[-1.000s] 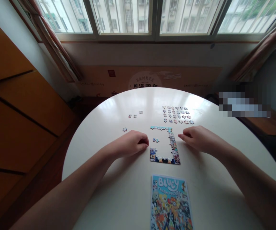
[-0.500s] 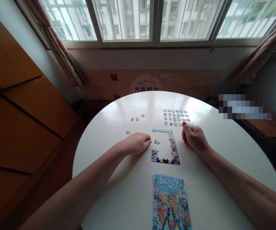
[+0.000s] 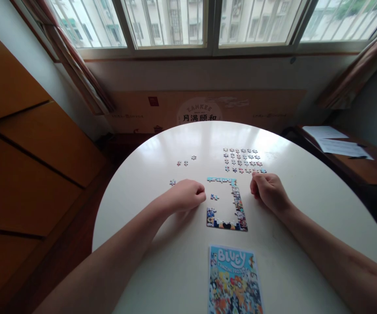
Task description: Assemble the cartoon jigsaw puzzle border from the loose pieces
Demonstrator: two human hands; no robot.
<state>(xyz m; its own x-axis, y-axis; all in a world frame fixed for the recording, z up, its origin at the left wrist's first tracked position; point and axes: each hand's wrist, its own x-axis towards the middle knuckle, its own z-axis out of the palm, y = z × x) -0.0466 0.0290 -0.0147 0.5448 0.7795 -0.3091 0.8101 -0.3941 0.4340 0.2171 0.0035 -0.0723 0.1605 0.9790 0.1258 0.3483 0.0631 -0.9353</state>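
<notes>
A partly joined jigsaw puzzle (image 3: 239, 205) lies on the white round table (image 3: 283, 261), its border showing along the top, right side, bottom and lower left corner. Two small joined pieces (image 3: 214, 197) rest inside that border. My left hand (image 3: 188, 194) is closed just left of the puzzle; its fingers are curled under, so anything in them is hidden. To the right of the puzzle, my right hand (image 3: 268, 190) is closed with the thumb on top, near the rows of loose puzzle pieces (image 3: 242, 160). I cannot make out whether it holds a piece.
Nearest me lies a colourful picture sheet (image 3: 236, 279) lettered "Bluey". Several single pieces (image 3: 185, 163) are scattered at the table's left. Beyond the far edge stand a printed cardboard panel (image 3: 201, 109) and windows; papers (image 3: 338, 141) lie on a brown desk at right.
The view has tipped slightly downward and closer. Both hands stay closed in nearly the same places beside the puzzle; the right thumb has drawn back a little from the rows of pieces.
</notes>
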